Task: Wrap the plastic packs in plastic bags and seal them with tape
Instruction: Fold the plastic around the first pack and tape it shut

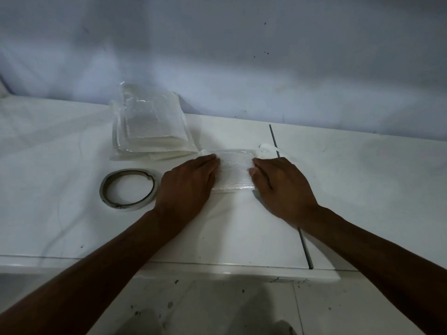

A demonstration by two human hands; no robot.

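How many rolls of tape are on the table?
1. The tape roll lies flat just left of the left hand, in front of the stack of packs. None seems hidden.

— What is seen beneath the grip?
— A white tiled counter, crossed by a dark seam just right of the grip.
— And beyond it?
— A pale wall, dotted with dark specks.
— Nearer?
— Speckled floor tiles.

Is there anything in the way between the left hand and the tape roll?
No, nothing visible. The tape roll lies flat on the white counter just beside the left hand, with only bare counter between them.
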